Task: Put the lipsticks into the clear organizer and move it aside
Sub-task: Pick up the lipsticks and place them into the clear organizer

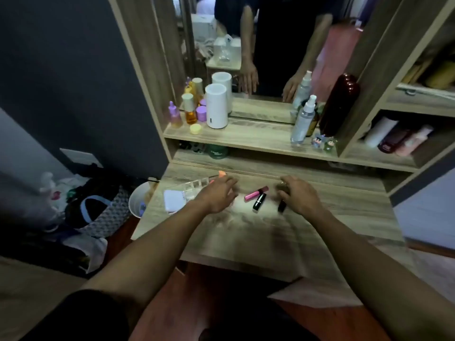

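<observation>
A clear organizer (194, 187) with small compartments sits at the left of the wooden vanity top (246, 230). My left hand (218, 194) hovers just right of it, fingers spread, holding nothing I can see. A pink lip gloss tube (256, 193) and a black lipstick (259, 201) lie between my hands. Another black lipstick (282, 206) lies under the fingers of my right hand (299, 194), which curls over it; whether it grips the tube is unclear. An orange item (222, 174) sticks up behind the organizer.
A white pad (173, 200) lies beside the organizer. The shelf above holds a white canister (216, 105), small bottles (189, 112), spray bottles (304, 119) and a dark red bottle (341, 102). A mirror stands behind. A white bowl (138, 203) and bags sit left of the vanity.
</observation>
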